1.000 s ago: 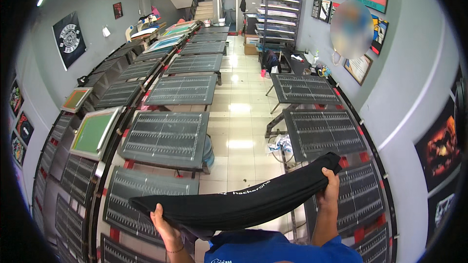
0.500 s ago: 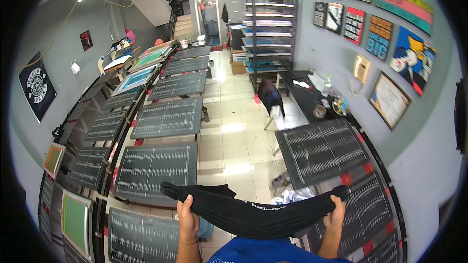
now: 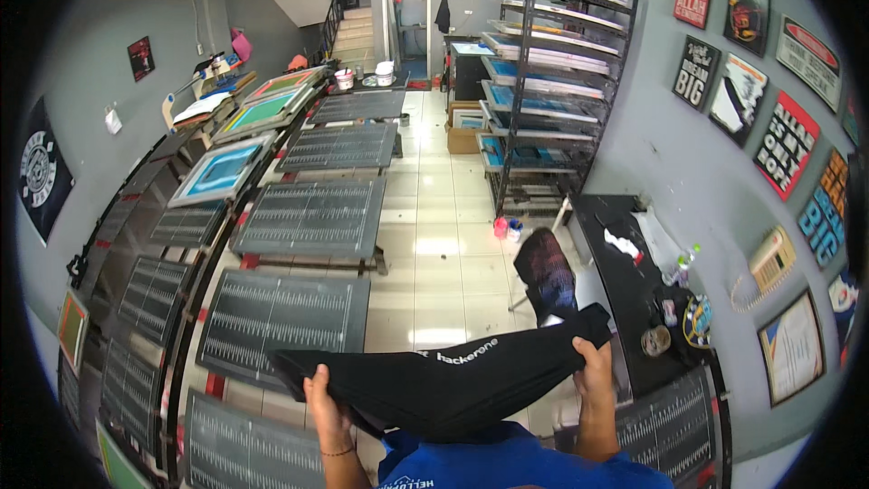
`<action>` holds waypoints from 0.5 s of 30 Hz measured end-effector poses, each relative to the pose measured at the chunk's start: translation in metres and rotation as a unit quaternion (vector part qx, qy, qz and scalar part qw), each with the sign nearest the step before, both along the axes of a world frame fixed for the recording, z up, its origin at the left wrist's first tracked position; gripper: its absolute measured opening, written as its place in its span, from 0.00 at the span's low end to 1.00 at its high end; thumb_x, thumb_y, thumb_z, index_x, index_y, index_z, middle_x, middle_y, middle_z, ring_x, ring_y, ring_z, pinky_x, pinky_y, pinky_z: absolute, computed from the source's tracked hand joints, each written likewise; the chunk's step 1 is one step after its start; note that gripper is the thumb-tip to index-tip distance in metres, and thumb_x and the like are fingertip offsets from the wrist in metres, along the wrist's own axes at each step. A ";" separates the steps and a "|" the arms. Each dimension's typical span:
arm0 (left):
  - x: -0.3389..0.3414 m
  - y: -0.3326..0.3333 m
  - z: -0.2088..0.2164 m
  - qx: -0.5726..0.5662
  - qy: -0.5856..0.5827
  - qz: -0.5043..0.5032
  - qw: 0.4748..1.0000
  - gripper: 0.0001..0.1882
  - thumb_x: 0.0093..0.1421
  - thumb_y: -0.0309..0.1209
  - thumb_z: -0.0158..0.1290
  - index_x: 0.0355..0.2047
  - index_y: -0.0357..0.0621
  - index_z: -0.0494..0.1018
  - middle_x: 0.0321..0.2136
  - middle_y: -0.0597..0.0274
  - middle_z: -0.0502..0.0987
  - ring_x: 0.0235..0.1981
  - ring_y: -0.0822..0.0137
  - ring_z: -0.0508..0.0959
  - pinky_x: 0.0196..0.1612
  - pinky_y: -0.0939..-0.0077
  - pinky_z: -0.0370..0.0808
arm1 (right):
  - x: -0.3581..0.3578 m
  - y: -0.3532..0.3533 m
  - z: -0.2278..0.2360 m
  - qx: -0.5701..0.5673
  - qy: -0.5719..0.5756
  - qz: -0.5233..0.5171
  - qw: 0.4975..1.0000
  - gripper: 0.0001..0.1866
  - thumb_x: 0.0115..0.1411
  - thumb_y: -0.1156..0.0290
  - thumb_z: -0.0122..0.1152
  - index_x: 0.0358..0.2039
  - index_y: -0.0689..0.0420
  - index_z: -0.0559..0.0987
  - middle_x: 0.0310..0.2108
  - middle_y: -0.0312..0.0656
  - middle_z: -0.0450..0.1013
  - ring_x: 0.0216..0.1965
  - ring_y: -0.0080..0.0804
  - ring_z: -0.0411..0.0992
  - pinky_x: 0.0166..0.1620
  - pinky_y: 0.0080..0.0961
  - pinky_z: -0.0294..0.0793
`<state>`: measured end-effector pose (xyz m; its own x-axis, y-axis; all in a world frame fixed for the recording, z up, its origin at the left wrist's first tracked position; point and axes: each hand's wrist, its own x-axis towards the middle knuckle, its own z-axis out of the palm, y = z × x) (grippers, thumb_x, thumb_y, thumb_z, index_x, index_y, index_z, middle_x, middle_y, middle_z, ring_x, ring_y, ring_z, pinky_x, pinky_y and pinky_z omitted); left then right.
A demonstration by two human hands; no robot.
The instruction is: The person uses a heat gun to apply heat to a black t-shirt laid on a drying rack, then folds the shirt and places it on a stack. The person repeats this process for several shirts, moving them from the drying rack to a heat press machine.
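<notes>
A black shirt [image 3: 444, 394] with small white lettering hangs stretched between my two hands, in front of my body. My left hand [image 3: 326, 409] is closed on its left end, thumb on top. At the other end my right hand [image 3: 595, 373] grips the cloth, a little higher than the left. The middle of the shirt sags in folds, and its lower part covers some of my blue top [image 3: 507, 457]. My fingers behind the cloth are hidden.
Rows of dark printing boards [image 3: 285, 321] with white scale marks run along the left; another board [image 3: 665, 430] lies at lower right. A chair [image 3: 546, 272] stands beside a black desk [image 3: 625, 308]. Farther off is a tall rack [image 3: 516, 63] of frames. A tiled aisle [image 3: 434, 208] runs between.
My view has moved forward along the aisle, so the rack and desk look nearer. Both hands keep hold of the shirt; its right end has risen and the cloth looks spread wider.
</notes>
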<state>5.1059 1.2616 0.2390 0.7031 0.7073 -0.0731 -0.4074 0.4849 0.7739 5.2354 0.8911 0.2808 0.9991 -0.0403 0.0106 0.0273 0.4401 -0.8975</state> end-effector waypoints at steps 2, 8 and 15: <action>0.100 0.012 -0.002 -0.004 0.016 -0.037 0.999 0.07 0.63 0.31 0.51 0.37 0.40 0.69 0.33 0.59 0.76 0.34 0.66 0.78 0.40 0.69 0.76 | 0.075 0.021 -0.004 0.011 0.008 -0.030 0.999 0.24 0.52 0.79 0.56 0.51 0.63 0.68 0.42 0.41 0.72 0.43 0.33 0.73 0.49 0.30 0.73; 0.406 0.046 -0.014 0.017 0.026 -0.169 0.985 0.08 0.63 0.29 0.52 0.40 0.38 0.72 0.35 0.61 0.77 0.36 0.71 0.77 0.43 0.75 0.75 | 0.286 0.076 -0.023 -0.011 0.055 -0.078 0.995 0.26 0.51 0.79 0.57 0.52 0.62 0.67 0.40 0.41 0.72 0.39 0.32 0.74 0.44 0.28 0.75; 0.699 0.113 -0.039 0.000 0.037 -0.225 0.974 0.10 0.64 0.29 0.48 0.43 0.39 0.70 0.37 0.59 0.78 0.40 0.64 0.78 0.47 0.69 0.74 | 0.589 0.181 -0.039 0.039 0.089 -0.067 0.993 0.14 0.51 0.80 0.57 0.40 0.61 0.73 0.31 0.39 0.73 0.32 0.31 0.74 0.38 0.27 0.75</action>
